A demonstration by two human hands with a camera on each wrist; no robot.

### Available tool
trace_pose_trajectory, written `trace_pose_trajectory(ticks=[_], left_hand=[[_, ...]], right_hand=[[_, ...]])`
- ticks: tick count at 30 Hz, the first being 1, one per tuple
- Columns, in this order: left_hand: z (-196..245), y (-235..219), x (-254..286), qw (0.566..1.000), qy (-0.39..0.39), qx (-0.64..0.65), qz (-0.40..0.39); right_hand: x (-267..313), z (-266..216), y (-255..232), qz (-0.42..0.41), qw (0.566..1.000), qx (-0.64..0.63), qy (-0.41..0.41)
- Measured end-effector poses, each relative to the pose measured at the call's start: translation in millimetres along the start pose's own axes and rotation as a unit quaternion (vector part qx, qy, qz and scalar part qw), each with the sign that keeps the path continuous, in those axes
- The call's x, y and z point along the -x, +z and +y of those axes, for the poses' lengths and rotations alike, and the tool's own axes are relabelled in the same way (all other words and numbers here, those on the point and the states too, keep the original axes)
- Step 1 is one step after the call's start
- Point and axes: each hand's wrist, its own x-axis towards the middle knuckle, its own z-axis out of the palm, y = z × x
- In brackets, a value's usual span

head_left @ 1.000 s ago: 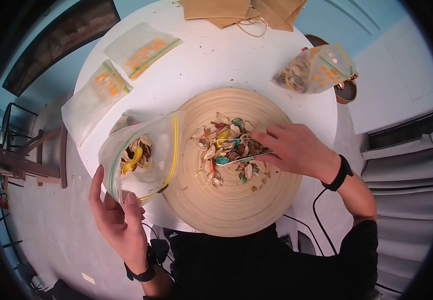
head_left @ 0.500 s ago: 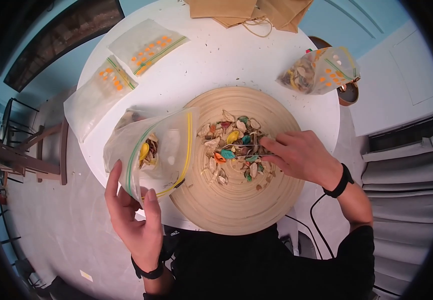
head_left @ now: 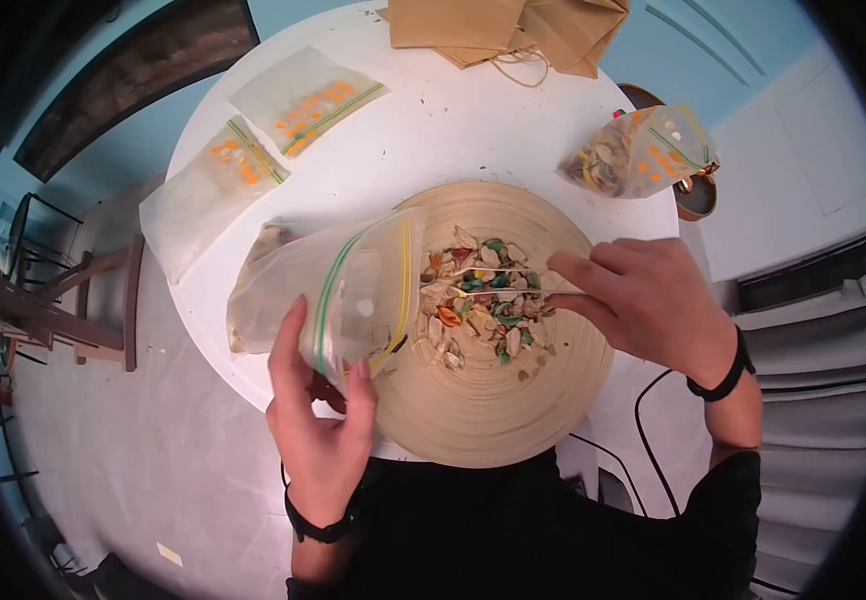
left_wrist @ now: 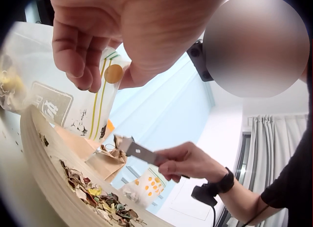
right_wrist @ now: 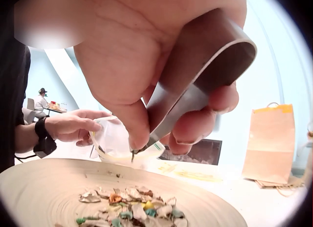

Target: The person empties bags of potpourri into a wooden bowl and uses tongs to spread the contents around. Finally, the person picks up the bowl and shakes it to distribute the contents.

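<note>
My left hand [head_left: 323,440] holds the rim of a clear zip bag [head_left: 298,285] between thumb and fingers. The bag's mouth, edged with green and yellow strips, faces the plate. My right hand [head_left: 653,305] grips metal tongs [left_wrist: 139,152], whose bent end shows large in the right wrist view. In the left wrist view, a pale dried piece [left_wrist: 118,141] sits at the tongs' tips, raised above the plate. Dried petals and leaves [head_left: 498,325], some orange, yellow and green, lie heaped on the round wooden plate [head_left: 493,420].
Two flat zip bags with orange print [head_left: 208,200] lie at the left of the white table [head_left: 453,130]. A filled zip bag [head_left: 633,155] stands at the far right, beside a brown bowl [head_left: 695,200]. Folded brown paper bags [head_left: 463,25] lie at the back edge.
The tongs have risen from the heap with a piece between the tips, and the right hand has shifted. My left hand and the bag have moved right, the bag's mouth turning towards the plate.
</note>
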Motion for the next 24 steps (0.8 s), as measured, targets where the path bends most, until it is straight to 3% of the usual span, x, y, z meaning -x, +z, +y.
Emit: trace_pose_trajectory(ticks=[2, 4, 8, 11, 13, 17, 19, 20, 22, 23, 24], left_hand=[[2.9, 2.0, -2.1, 1.000, 0.001, -0.012, -0.005], [0.2, 3.5, -4.1, 0.999, 0.022, -0.016, -0.017], [1.7, 2.4, -3.0, 0.999, 0.027, -0.024, 0.007], [-5.4, -3.0, -1.7, 1.000, 0.011, -0.013, 0.004], [-11.7, 0.5, -1.1, 1.000, 0.020, 0.001, 0.011], [-8.1, 4.1, -1.5, 1.000, 0.010, 0.017, 0.008], [-1.8, 3.1, -1.5, 1.000, -0.006, 0.006, 0.010], [-2.2, 3.8, -1.5, 1.000, -0.005, 0.006, 0.008], [-3.4, 4.0, -0.7, 1.000, -0.005, 0.011, 0.018], [-3.0, 4.2, -0.8, 1.000, -0.005, 0.010, 0.018], [-2.5, 4.4, -0.5, 1.000, -0.008, 0.010, 0.021]], right_hand=[[-17.4, -7.7, -2.6, 0.018, 1.000, -0.003, -0.016], [-38.8, -16.7, -0.9, 0.025, 0.996, -0.019, -0.082], [-49.7, -25.2, 12.9, 0.068, 0.992, -0.011, -0.110], [-26.0, -12.4, -6.3, -0.002, 0.996, -0.080, -0.041], [-2.4, 8.7, -11.5, -0.131, 0.958, -0.212, 0.143], [39.1, 49.2, 12.5, -0.122, 0.931, -0.265, 0.221], [42.6, 58.5, 14.8, -0.241, 0.879, -0.276, 0.305], [42.4, 59.5, 15.3, -0.240, 0.879, -0.277, 0.306], [38.8, 57.9, 17.5, -0.256, 0.836, -0.348, 0.338], [36.3, 55.4, 20.8, -0.255, 0.836, -0.350, 0.337], [33.8, 50.6, 26.0, -0.248, 0.863, -0.330, 0.292]])
